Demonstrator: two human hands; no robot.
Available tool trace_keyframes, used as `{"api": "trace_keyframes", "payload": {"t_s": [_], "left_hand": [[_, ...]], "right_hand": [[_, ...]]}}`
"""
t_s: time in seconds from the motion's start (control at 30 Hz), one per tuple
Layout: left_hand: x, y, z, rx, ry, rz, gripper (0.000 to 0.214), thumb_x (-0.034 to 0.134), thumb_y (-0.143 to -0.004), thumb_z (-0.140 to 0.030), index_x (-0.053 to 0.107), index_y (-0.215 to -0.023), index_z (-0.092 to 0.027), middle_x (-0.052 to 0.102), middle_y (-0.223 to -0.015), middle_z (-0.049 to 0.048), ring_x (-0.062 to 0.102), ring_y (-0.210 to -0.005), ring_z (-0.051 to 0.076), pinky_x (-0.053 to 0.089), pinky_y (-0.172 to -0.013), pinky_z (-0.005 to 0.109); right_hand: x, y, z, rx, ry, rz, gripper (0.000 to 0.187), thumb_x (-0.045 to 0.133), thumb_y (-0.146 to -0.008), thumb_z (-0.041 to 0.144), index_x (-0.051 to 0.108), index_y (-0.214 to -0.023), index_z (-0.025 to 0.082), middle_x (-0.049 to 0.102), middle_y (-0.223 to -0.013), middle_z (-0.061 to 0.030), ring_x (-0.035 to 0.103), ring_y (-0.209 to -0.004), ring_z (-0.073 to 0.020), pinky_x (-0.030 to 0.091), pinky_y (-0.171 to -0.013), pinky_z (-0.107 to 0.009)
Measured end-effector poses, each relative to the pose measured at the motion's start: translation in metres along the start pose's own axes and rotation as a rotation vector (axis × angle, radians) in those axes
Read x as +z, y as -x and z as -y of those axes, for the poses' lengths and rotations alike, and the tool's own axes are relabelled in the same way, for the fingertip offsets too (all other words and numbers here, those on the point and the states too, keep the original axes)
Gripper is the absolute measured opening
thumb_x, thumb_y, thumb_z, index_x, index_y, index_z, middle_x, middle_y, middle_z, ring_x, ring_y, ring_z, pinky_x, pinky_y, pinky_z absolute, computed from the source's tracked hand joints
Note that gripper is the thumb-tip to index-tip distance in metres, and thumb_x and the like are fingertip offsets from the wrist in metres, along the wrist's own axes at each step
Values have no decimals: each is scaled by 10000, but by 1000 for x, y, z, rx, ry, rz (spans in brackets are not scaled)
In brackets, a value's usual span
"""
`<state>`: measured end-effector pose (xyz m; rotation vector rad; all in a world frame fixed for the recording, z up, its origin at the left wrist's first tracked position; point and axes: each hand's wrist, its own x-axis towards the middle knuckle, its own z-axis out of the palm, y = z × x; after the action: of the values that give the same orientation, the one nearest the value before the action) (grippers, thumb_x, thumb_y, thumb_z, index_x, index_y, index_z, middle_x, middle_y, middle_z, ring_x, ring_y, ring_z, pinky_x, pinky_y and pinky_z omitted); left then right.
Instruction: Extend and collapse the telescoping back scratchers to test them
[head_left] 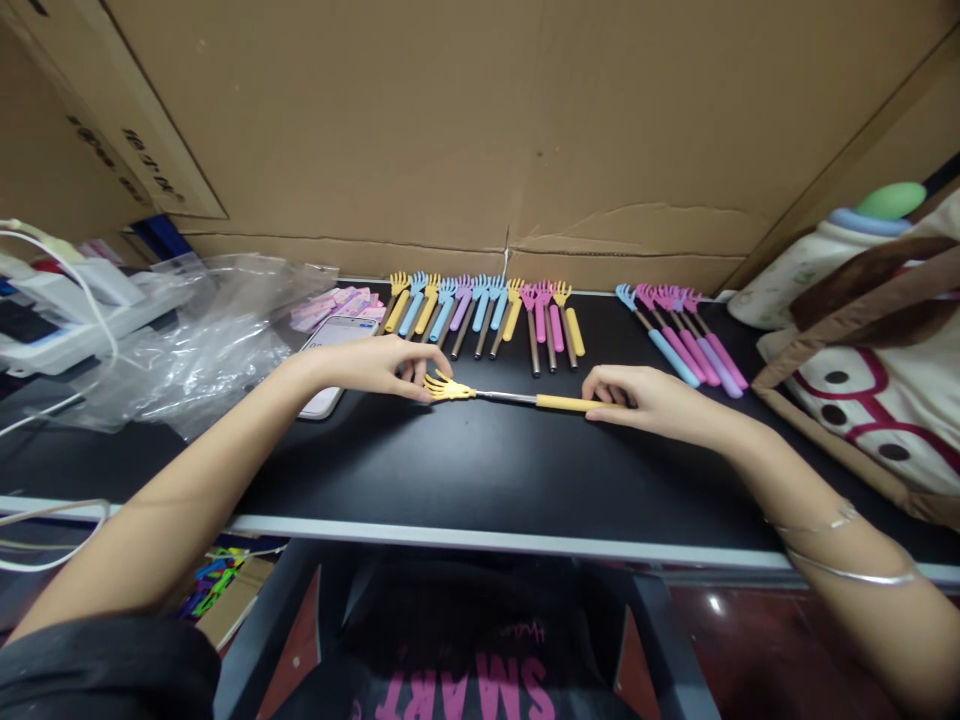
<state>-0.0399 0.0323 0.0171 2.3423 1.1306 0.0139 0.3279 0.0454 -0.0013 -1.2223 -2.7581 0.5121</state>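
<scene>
A yellow back scratcher (555, 402) lies across between my two hands, low over the black table (465, 480). Its hand-shaped claw end points left, a short silver rod shows in the middle, and the yellow handle is at the right. My left hand (371, 364) has its fingers closed at the claw tips. The end of the handle is pinched between the thumb and fingers of my right hand (652, 400). Behind them stands a row of several claw heads on metal rods (480, 315) with loose coloured handles (574, 332) among them, in yellow, blue, purple and pink.
Several back scratchers with handles fitted (686, 350) lie at the right, near a cloth bag (847, 370) and a bottle (795, 265). At left are a phone (326, 402), pink packets (337, 305), clear plastic bags (217, 340) and a power strip (82, 320). Cardboard (450, 130) walls the back.
</scene>
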Motion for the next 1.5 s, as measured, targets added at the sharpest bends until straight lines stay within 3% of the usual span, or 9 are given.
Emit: {"api": "trace_keyframes", "payload": {"t_s": [0.4,0.67,0.9,1.1,1.3,1.5], "left_hand": [[-1,-1,-4,-56,-23,21,416,562,-841,-463,530,-1189,-237,629,-826,-23,564,-733,123,371,-648,195],[2,-2,-6,-21,-34,17,398,558,-850,-454,534,-1183,-238,630,-816,-25,565,-717,114,365,-630,189],[4,-5,-5,13,-10,7,392,559,-854,-437,536,-1188,-233,618,-801,-22,558,-699,110,370,-620,184],[4,-4,-4,-3,8,0,403,557,-852,-449,543,-1192,-234,624,-807,-17,555,-702,116,373,-622,191],[2,-2,-4,-5,50,26,405,571,-841,-443,544,-1185,-231,622,-791,-22,569,-712,115,383,-627,185],[2,-5,-2,-24,-37,9,331,556,-847,-386,565,-1148,-248,611,-759,-39,559,-675,100,363,-596,184]], "right_hand": [[-3,2,3,31,-118,51,364,549,-805,547,558,-866,188,465,-662,21,399,-584,-91,326,-543,-218],[-7,-4,21,-17,-214,80,385,528,-826,531,591,-955,174,573,-746,-17,506,-651,-106,384,-593,-227],[2,-20,58,-115,32,-21,208,527,-843,350,633,-977,231,620,-816,0,528,-683,-94,348,-616,-204],[8,-25,74,-148,106,-37,197,523,-834,282,620,-1000,240,617,-806,14,518,-641,-81,303,-576,-189],[2,-6,66,-124,84,20,186,513,-838,290,621,-984,251,598,-751,28,505,-616,-81,303,-563,-193],[-1,33,27,-23,-2,38,243,502,-862,401,630,-991,238,586,-725,11,505,-616,-93,352,-582,-207]]}}
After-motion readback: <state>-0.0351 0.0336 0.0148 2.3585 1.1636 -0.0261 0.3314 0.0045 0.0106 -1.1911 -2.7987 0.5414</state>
